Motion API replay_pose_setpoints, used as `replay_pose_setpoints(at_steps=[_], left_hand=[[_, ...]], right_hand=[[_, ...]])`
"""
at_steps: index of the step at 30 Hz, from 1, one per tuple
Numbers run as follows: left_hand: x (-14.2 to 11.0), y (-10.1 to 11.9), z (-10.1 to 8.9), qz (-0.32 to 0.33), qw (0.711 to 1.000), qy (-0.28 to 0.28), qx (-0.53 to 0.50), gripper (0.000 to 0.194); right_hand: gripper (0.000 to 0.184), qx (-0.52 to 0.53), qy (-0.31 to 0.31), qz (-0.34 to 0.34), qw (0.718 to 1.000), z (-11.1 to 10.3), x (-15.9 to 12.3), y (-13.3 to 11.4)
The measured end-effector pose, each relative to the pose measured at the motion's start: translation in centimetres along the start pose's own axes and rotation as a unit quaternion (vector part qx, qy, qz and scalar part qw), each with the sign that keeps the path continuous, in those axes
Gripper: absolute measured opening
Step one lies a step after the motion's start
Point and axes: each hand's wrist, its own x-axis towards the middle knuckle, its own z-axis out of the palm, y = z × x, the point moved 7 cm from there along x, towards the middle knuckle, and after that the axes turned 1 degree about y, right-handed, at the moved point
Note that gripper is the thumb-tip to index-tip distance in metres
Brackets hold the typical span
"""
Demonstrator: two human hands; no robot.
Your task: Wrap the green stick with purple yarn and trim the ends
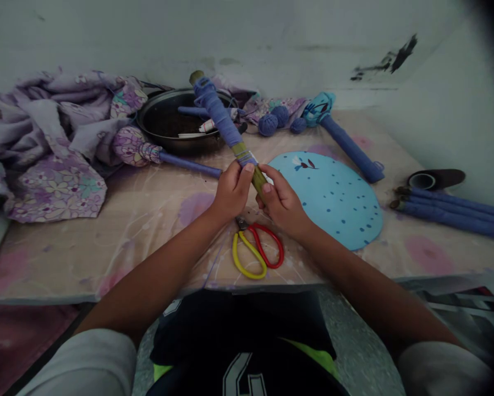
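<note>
A greenish wooden stick (222, 124), its upper part wrapped in blue yarn, slants up and away to the left above the table. My left hand (234, 190) grips it just below the wrapped part, thumb on the yarn strands. Around the bare lower end closes my right hand (282, 201), thumb and fingers pressed on the wood. Something small and white shows behind the stick between the hands; I cannot make out what it is. Scissors (257, 250) with one yellow and one red handle lie below my hands, near the table's front edge.
A dark pan (148, 118) holds a blue-wrapped stick and small items. Floral cloth (57, 143) is heaped left. Cloth-headed sticks (189, 163) lie on the table. Yarn balls (267, 125) sit behind a light-blue oval sheet (333, 203). Wrapped sticks (457, 214) lie at right.
</note>
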Motion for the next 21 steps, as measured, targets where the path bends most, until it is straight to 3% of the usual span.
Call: replay_pose_setpoints(at_steps=[9, 21], left_hand=[[0.7, -0.5, -0.7, -0.022, 0.999, 0.029, -0.029, 0.033], [1.3, -0.8, -2.0, -0.016, 0.997, 0.075, -0.021, 0.035]], right_hand=[[0.054, 0.074, -0.087, 0.032, 0.993, 0.8, 0.0, 0.1], [0.046, -0.01, -0.106, -0.017, 0.994, 1.2, -0.2, -0.4]])
